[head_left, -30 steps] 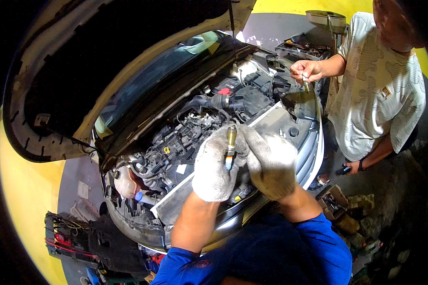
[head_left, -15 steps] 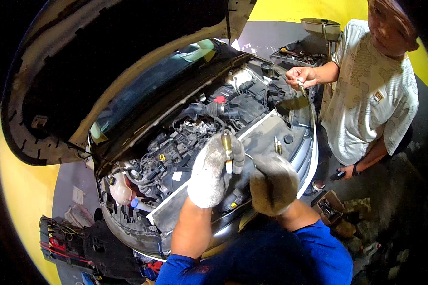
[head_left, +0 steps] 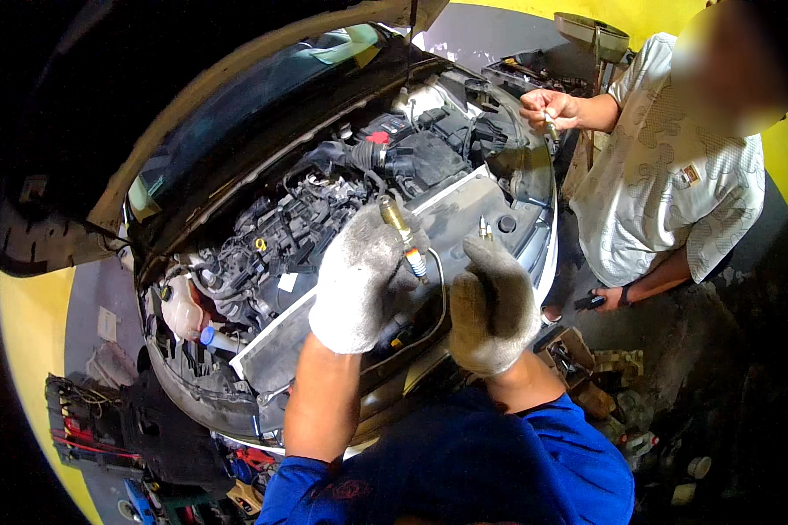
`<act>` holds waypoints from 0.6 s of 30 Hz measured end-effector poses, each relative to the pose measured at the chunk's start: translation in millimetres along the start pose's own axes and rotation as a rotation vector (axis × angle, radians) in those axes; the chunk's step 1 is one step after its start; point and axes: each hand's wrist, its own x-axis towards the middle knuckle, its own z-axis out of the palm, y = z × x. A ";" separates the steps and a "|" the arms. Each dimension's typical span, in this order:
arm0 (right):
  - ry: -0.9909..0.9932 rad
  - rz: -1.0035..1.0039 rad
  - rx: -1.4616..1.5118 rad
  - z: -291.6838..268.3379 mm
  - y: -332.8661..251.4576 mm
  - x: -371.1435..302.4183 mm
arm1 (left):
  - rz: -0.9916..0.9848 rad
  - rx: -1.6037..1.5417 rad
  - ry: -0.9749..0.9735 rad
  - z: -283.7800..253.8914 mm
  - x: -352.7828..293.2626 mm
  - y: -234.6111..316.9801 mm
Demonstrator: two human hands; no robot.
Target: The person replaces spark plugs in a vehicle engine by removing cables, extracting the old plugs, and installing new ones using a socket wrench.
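Observation:
My left hand (head_left: 359,280), in a dirty white knit glove, is closed around a spark plug (head_left: 395,220) with a brass-coloured metal body and a white, orange-banded insulator. The plug tilts, its metal end up and to the left. My right hand (head_left: 496,306), gloved alike, is to the right with its fingers stretched forward; I see nothing in it. Just past its fingertips, small plugs (head_left: 484,229) stand on the dark front panel of the engine bay. A thin pale cable (head_left: 444,302) loops between my hands.
A car's engine (head_left: 271,232) lies under the raised hood (head_left: 184,96). At right a person in a patterned shirt (head_left: 648,201) holds a small plug-like piece (head_left: 551,128) over the fender. A coolant tank (head_left: 184,308) sits at left. Boxes and parts (head_left: 578,354) lie on the floor.
The spark plug has tilted from nearly upright, showing more of its insulator. My right hand has turned and its fingers now reach up toward the standing plugs. The view has shifted.

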 end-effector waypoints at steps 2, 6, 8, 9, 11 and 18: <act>-0.082 0.054 0.070 1.5 0.6 -2.0 | 0.076 0.313 -0.007 -5.3 -2.0 -6.1; -0.195 0.129 0.222 -9.3 2.4 -2.6 | -0.131 -0.136 0.078 11.8 -14.3 10.8; -0.015 -0.094 -0.071 -8.9 34.7 -49.6 | -0.041 -0.040 0.005 8.3 -24.8 -3.3; 0.096 -0.171 -0.202 -2.2 32.2 -48.2 | -0.041 0.072 0.034 5.4 -30.6 -4.9; -0.183 -0.059 -0.012 -11.6 7.8 -20.5 | -0.099 0.109 0.114 10.8 -37.8 1.3; -0.149 -0.068 -0.031 -17.9 16.7 -26.5 | -0.086 0.230 0.034 15.4 -38.5 -11.3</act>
